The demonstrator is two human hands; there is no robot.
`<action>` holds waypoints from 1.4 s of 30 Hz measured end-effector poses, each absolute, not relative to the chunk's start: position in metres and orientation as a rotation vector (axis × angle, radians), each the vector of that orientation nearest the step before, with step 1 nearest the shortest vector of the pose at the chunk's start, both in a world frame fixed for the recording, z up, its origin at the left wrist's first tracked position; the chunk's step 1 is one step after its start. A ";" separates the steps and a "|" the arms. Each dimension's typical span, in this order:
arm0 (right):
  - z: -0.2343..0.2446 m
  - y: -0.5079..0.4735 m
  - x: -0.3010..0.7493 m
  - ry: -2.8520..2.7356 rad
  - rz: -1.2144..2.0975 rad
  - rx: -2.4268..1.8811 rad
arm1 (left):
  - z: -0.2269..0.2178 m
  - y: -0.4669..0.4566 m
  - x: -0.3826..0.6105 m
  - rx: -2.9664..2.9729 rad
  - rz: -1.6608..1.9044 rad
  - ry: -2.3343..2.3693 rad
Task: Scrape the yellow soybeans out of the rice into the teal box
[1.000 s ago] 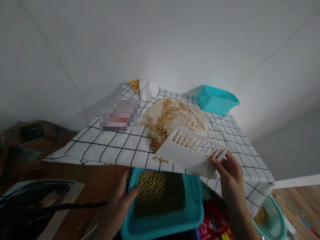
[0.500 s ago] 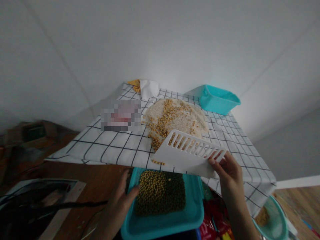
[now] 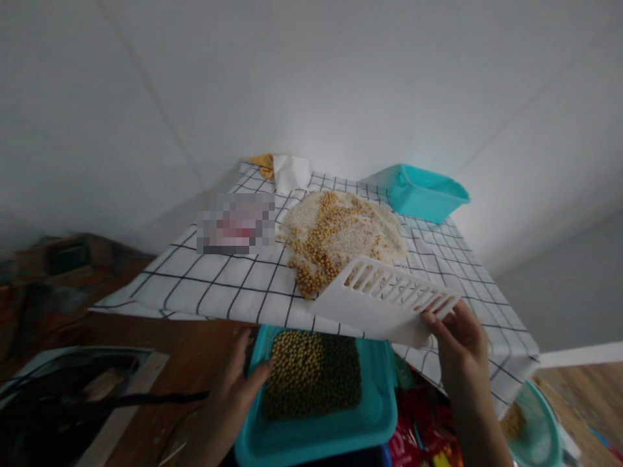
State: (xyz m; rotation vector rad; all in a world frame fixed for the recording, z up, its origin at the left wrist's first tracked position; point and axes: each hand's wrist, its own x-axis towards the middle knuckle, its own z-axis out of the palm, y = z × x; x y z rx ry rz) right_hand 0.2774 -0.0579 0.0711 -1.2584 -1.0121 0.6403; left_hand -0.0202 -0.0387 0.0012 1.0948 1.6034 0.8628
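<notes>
My right hand [image 3: 462, 337] grips the right end of a white slotted plastic scraper [image 3: 374, 314], fingers through or behind its slots. The scraper stands tilted at the cloth's front edge, beside a spread pile of pale grain [image 3: 353, 241] mixed with yellow soybeans [image 3: 314, 256]. Just below that edge is a teal tray [image 3: 341, 438] holding yellow beans [image 3: 294, 363] and dark green beans [image 3: 341, 370]. My left hand [image 3: 236, 392] is closed on the tray's left rim, its thumb over the inside; the fingers' undersides are hidden.
A teal bin [image 3: 426, 194] stands at the back right of the checked tablecloth [image 3: 228, 282]. A white cloth [image 3: 292, 174] lies at the back, and a blurred-out item [image 3: 238, 224] at left. Red packages [image 3: 421, 418] and a teal basket [image 3: 540, 421] are low at right.
My right hand has moved the scraper to the right and slightly down. The short row of soybeans at the cloth's front edge is no longer visible. My left hand and the tray stay put.
</notes>
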 end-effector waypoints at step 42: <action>0.074 -0.049 0.273 -1.022 0.625 -1.301 | -0.009 -0.039 -0.024 1.094 0.781 1.556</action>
